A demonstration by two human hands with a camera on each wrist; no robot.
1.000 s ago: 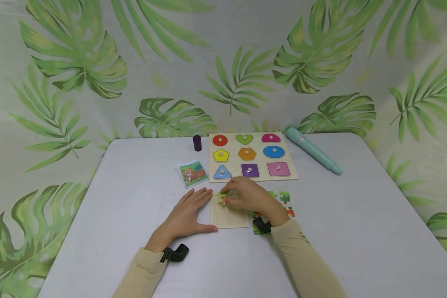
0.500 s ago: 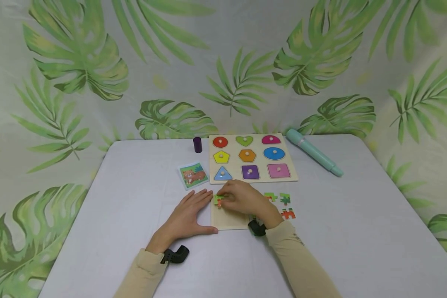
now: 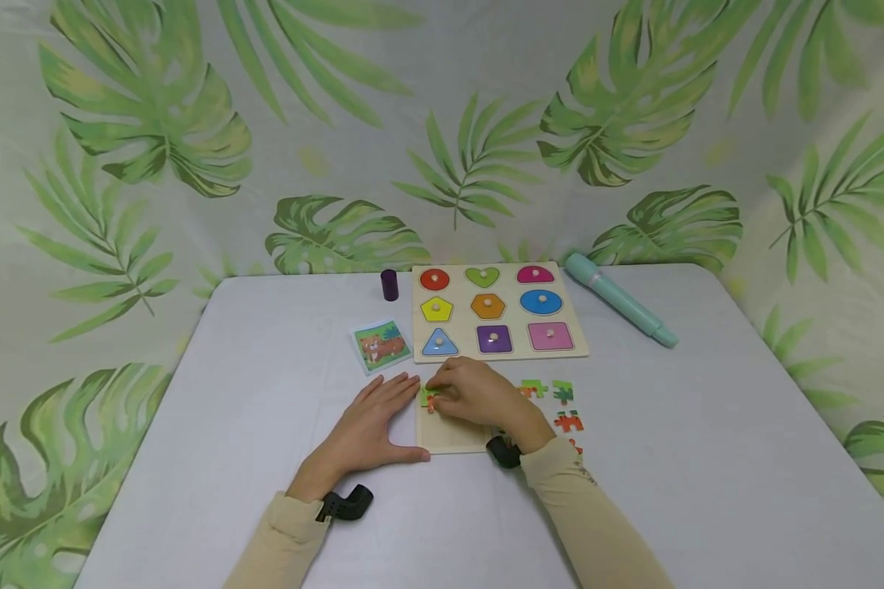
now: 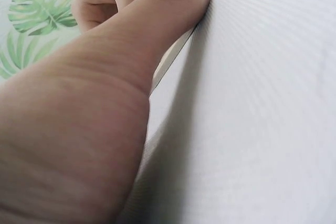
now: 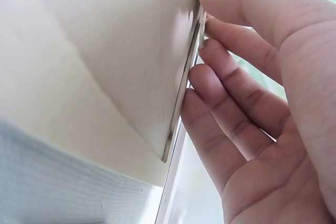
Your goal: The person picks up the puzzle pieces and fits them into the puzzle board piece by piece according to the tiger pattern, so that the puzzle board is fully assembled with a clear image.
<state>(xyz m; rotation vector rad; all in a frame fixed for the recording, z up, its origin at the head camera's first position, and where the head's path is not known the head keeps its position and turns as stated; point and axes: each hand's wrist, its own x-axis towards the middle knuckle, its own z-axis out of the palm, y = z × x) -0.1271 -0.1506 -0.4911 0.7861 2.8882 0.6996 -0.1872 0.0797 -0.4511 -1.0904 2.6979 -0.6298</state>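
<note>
A small wooden puzzle tray [image 3: 453,435] lies on the table in the middle of the head view. My right hand [image 3: 479,397] pinches a green and orange jigsaw piece [image 3: 426,400] at the tray's far left corner. In the right wrist view, thumb and fingertips meet around the thin piece close to the tray's border [image 5: 131,163]. My left hand [image 3: 368,425] lies spread along the tray's left side, thumb at the near corner and fingertips by the far one. The left wrist view shows its thumb [image 4: 178,3] at the tray's edge.
Several loose jigsaw pieces [image 3: 569,421] lie right of the tray, partly hidden by my right arm. Behind it are a picture card of a bear [image 3: 383,345], a knobbed shape board [image 3: 460,286], a dark purple cylinder [image 3: 390,285] and a mint-green tube [image 3: 622,301].
My right hand has shifted slightly left with the jigsaw piece, bringing it to the tray's far left corner. My left hand has stayed where it was.
</note>
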